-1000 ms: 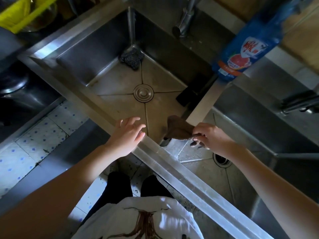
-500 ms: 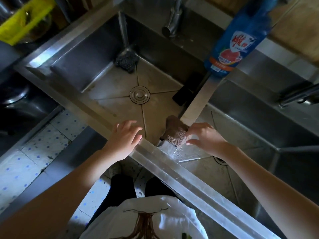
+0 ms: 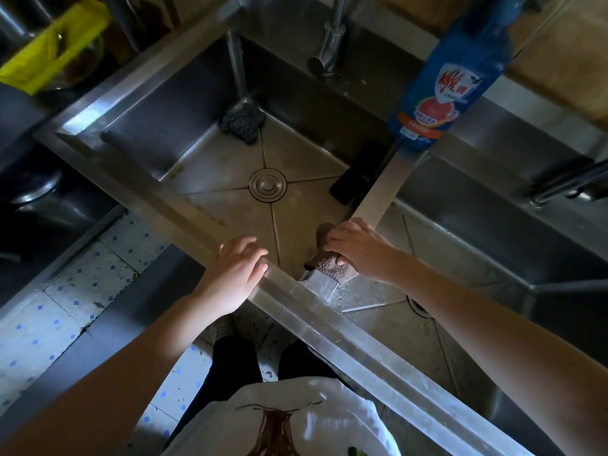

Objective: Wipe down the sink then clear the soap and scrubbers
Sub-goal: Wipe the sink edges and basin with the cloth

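Note:
A double steel sink (image 3: 141, 93) fills the view. My right hand (image 3: 358, 250) grips a brown cloth (image 3: 330, 270) and presses it onto the near end of the divider between the two basins. My left hand (image 3: 235, 269) rests on the sink's front rim, fingers relaxed. A dark steel-wool scrubber (image 3: 243, 121) lies in the far corner of the left basin. A flat black scrubber pad (image 3: 350, 187) leans by the divider in the same basin. A blue dish-soap bottle (image 3: 450, 74) stands on the divider's far end.
A round drain cover (image 3: 267, 184) sits mid left basin; a faucet (image 3: 329, 44) hangs over its back wall. The right basin has a drain (image 3: 419, 306) and a second tap (image 3: 566, 185) at right. A yellow item (image 3: 49, 47) sits at upper left. Tiled floor lies below.
My right hand has brought the cloth from hanging beside the divider down onto its near end and now covers it. The left hand has stayed on the front rim.

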A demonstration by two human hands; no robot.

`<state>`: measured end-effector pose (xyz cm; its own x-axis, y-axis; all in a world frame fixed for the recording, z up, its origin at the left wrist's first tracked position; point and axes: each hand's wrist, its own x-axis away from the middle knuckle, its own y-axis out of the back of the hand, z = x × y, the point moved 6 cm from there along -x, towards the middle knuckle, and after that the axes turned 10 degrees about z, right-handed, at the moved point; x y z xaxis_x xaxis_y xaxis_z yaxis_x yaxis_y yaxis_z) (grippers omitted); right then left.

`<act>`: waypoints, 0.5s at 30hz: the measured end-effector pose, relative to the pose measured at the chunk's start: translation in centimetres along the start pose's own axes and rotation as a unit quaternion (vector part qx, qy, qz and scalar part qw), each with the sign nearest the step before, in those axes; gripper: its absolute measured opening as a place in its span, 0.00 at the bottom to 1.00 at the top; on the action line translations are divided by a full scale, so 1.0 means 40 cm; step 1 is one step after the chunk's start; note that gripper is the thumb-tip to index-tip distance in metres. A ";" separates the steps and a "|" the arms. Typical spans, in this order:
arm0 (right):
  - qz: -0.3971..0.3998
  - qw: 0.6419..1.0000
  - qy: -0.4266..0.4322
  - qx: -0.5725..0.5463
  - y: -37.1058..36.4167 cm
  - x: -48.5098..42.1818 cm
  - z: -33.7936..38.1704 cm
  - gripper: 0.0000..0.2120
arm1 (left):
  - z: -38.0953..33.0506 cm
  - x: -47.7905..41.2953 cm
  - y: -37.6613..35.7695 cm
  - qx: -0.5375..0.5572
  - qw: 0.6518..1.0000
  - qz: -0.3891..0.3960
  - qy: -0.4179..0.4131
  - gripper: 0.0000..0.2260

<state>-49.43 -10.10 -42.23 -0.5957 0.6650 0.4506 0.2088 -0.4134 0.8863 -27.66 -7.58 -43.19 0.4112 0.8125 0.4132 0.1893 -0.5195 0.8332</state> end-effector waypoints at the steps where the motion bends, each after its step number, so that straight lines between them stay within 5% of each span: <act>1: -0.021 1.000 0.004 -0.002 0.009 -0.002 0.003 0.15 | 0.001 0.003 0.001 0.000 1.000 -0.002 0.001 0.15; 15: -0.116 0.988 0.009 -0.102 0.212 -0.033 -0.047 0.08 | 0.025 0.026 0.023 -0.001 1.000 -0.028 0.005 0.15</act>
<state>-48.32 -15.67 -35.51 -0.6234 0.7463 0.2333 -0.0957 -0.3689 0.9245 -26.16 -7.48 -42.36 0.3912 0.8426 0.3701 0.2095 -0.4731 0.8557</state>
